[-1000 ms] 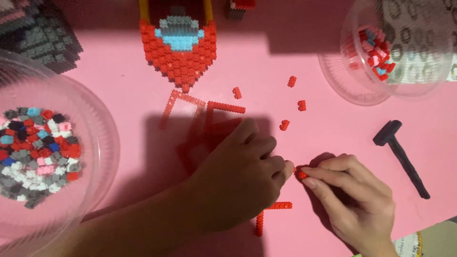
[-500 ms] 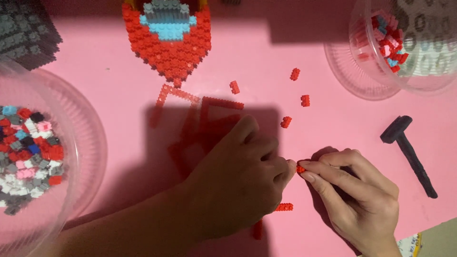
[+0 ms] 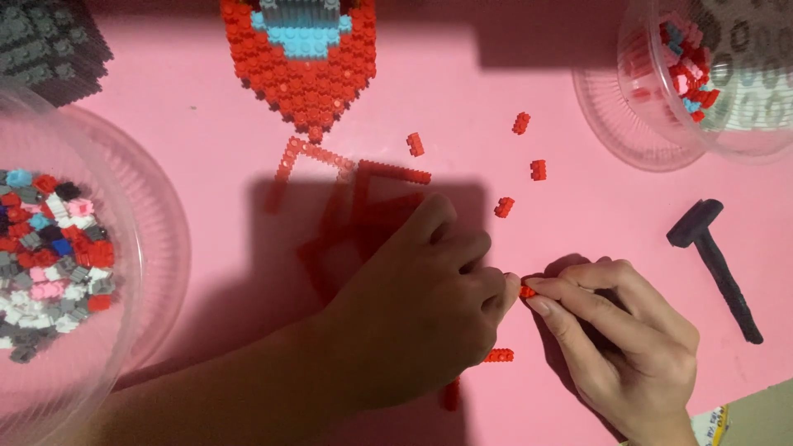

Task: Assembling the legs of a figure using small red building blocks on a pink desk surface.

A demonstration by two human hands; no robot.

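Far left of the hands a clear bowl (image 3: 124, 248) holds mixed bricks (image 3: 45, 256) in red, grey, pink and white; a grey block build (image 3: 49, 45) sits beyond it. The left hand (image 3: 421, 310) is curled, fingertips pinching a small red brick (image 3: 527, 291); the right hand (image 3: 615, 330) pinches the same brick from the other side. Above the left hand lie red strips (image 3: 388, 173) and a red shield build (image 3: 301, 70); loose red bricks (image 3: 537, 169) scatter above both; another (image 3: 498, 355) lies between the wrists. The pink table (image 3: 206, 165) runs under everything; right of the right hand lies a dark hammer (image 3: 714, 264); a second bowl (image 3: 661, 124) with red bricks sits beyond it.
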